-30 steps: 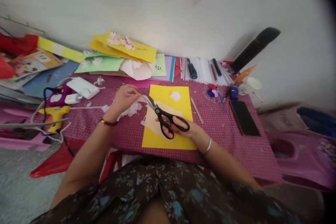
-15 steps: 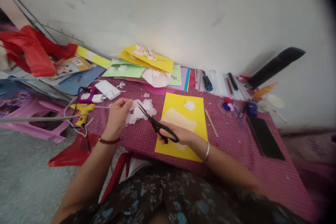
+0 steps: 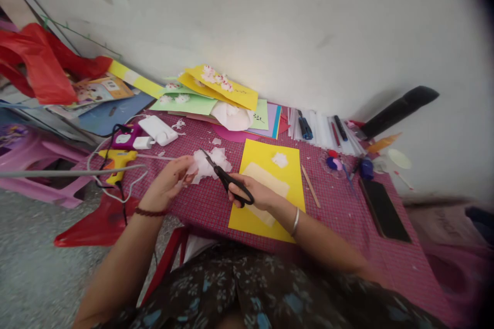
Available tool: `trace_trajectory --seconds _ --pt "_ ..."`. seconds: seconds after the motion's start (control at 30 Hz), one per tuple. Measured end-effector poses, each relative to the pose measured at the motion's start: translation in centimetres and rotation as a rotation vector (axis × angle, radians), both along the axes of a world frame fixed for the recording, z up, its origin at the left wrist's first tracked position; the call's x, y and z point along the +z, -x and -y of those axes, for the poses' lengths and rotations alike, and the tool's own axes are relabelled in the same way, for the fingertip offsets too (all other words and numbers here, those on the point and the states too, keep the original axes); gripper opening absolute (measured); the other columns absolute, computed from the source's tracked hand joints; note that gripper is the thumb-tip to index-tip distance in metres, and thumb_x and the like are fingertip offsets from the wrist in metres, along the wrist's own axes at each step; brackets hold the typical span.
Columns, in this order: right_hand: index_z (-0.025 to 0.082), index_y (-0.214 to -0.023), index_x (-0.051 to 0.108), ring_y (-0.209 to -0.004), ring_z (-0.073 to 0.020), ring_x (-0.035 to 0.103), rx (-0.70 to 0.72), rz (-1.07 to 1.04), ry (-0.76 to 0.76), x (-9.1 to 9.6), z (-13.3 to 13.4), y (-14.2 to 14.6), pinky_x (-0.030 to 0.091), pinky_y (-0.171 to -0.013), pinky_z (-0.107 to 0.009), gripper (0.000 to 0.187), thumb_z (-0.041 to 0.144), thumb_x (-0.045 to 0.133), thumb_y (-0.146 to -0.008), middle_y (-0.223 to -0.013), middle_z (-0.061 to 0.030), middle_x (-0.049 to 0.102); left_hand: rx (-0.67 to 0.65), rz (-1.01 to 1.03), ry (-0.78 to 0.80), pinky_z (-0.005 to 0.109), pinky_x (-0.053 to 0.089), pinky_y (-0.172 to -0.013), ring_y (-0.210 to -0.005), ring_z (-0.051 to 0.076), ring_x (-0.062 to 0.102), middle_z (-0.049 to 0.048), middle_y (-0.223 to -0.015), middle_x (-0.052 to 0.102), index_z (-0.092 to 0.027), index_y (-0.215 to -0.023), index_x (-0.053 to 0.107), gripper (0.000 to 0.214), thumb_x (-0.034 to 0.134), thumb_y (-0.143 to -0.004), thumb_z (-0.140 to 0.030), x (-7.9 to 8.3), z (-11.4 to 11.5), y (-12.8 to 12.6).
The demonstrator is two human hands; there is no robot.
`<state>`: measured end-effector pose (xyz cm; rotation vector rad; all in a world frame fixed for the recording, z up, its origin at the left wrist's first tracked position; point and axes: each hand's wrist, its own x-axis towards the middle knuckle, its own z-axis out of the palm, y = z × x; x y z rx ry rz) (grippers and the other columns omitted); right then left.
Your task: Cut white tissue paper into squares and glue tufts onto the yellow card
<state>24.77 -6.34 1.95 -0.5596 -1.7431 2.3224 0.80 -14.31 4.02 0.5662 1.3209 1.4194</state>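
Note:
My right hand (image 3: 254,192) grips a pair of black-handled scissors (image 3: 222,175), fingers in the loops. Their blades point up and left, nearly together, over a heap of thin white paper pieces (image 3: 216,158). Left of that heap, my left hand (image 3: 173,180) is closed in a pinch on a thin white paper piece (image 3: 192,165), whose outline blends with the heap behind. Below the scissors lies a yellow sheet (image 3: 291,205) bearing a cream paper rectangle (image 3: 257,172) and a small white paper flower (image 3: 280,159).
A wooden stick (image 3: 311,186) lies right of the yellow sheet, and a phone (image 3: 385,209) farther right. At the left are a yellow glue gun (image 3: 116,162) with looping cables and a white power bank (image 3: 158,130). Folded cards (image 3: 219,87) with paper flowers stand by the wall.
My left hand has turned and lowered slightly, and the white paper at its fingertips shows more. The scissors have shifted slightly left and up. The camera view has also moved a little.

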Motion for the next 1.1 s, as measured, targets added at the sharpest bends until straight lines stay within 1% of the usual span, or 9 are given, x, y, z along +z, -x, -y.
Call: trace_trajectory --seconds 0.1,0.23,0.3,0.43,0.57,0.67,0.8,0.93,1.1 --pt "0.019 -0.099 0.052 -0.062 -0.0081 0.055 0.081 -0.042 -0.007 -0.2 -0.6 -0.2 0.043 -0.056 -0.023 0.065 0.078 0.070 -0.080 -0.080 0.0032 0.058 0.044 -0.013 -0.019 0.015 0.030 -0.036 -0.039 0.006 0.043 -0.0027 -0.048 0.049 -0.017 -0.058 0.059 0.026 0.083 -0.067 -0.023 0.0 0.5 0.5" --pt "0.019 -0.097 0.051 -0.065 -0.0087 0.055 0.139 0.010 -0.038 0.1 -0.9 -0.6 0.041 -0.058 -0.024 0.066 0.080 0.070 -0.080 -0.083 0.0020 0.058 0.240 -0.016 -0.062 0.014 0.037 -0.040 -0.043 0.005 0.045 -0.0042 -0.058 0.054 -0.017 -0.066 0.063 0.019 0.082 -0.066 -0.019 0.1 0.1 0.7" --pt "0.018 -0.099 0.052 -0.066 -0.0091 0.055 0.167 0.039 -0.072 0.3 -1.0 -0.7 0.041 -0.059 -0.024 0.069 0.081 0.069 -0.078 -0.083 0.0021 0.056 0.280 -0.029 -0.068 0.014 0.039 -0.041 -0.043 0.005 0.046 -0.0042 -0.060 0.055 -0.017 -0.067 0.065 0.018 0.082 -0.065 -0.018 0.2 -0.4 0.7" --pt "0.018 -0.106 0.054 -0.065 -0.0096 0.054 0.192 0.060 -0.129 0.4 -1.3 -0.5 0.041 -0.056 -0.024 0.071 0.082 0.068 -0.079 -0.082 0.0025 0.056 0.188 -0.055 -0.038 0.016 0.037 -0.040 -0.042 0.007 0.047 -0.0015 -0.056 0.057 -0.015 -0.063 0.066 0.019 0.084 -0.062 -0.020 0.1 -1.0 0.2" --pt "0.017 -0.118 0.055 -0.066 -0.0104 0.054 0.158 0.081 -0.179 0.4 -1.5 0.0 0.040 -0.054 -0.024 0.072 0.079 0.067 -0.083 -0.082 0.0023 0.056 0.104 -0.085 0.001 0.017 0.033 -0.038 -0.041 0.007 0.045 -0.0008 -0.052 0.056 -0.015 -0.059 0.067 0.020 0.086 -0.059 -0.022 -0.2 -1.4 -0.3" --pt "0.016 -0.120 0.057 -0.066 -0.0112 0.051 0.127 0.083 -0.233 0.5 -1.4 0.4 0.042 -0.057 -0.027 0.068 0.072 0.071 -0.084 -0.081 0.0027 0.054 0.081 -0.072 0.031 0.017 0.032 -0.037 -0.040 0.007 0.044 -0.0009 -0.051 0.055 -0.015 -0.057 0.066 0.022 0.086 -0.058 -0.023 -0.4 -1.7 -0.5" --pt "0.015 -0.118 0.059 -0.060 -0.0109 0.049 0.052 0.129 -0.265 0.2 -1.4 0.5 0.040 -0.053 -0.027 0.066 0.068 0.076 -0.081 -0.075 0.0043 0.052 0.074 -0.057 0.045 0.016 0.035 -0.038 -0.042 0.008 0.049 0.0007 -0.056 0.061 -0.016 -0.060 0.067 0.020 0.087 -0.059 -0.022 -0.8 -1.8 -0.3" --pt "0.018 -0.112 0.057 -0.050 -0.0092 0.046 0.016 0.162 -0.205 0.0 -1.5 0.1 0.035 -0.047 -0.025 0.065 0.072 0.073 -0.081 -0.069 0.0070 0.050 0.048 -0.015 0.040 0.017 0.033 -0.035 -0.042 0.010 0.052 0.0028 -0.057 0.062 -0.017 -0.065 0.068 0.019 0.084 -0.065 -0.028 -1.2 -1.0 0.4" --pt "0.020 -0.099 0.053 -0.061 -0.0099 0.049 0.091 0.082 -0.237 0.4 -1.6 -0.5 0.037 -0.054 -0.026 0.060 0.077 0.065 -0.086 -0.075 0.0042 0.052 0.018 0.006 0.004 0.017 0.032 -0.035 -0.038 0.008 0.045 -0.0002 -0.050 0.056 -0.016 -0.061 0.063 0.019 0.082 -0.062 -0.021 -1.1 0.4 1.0"
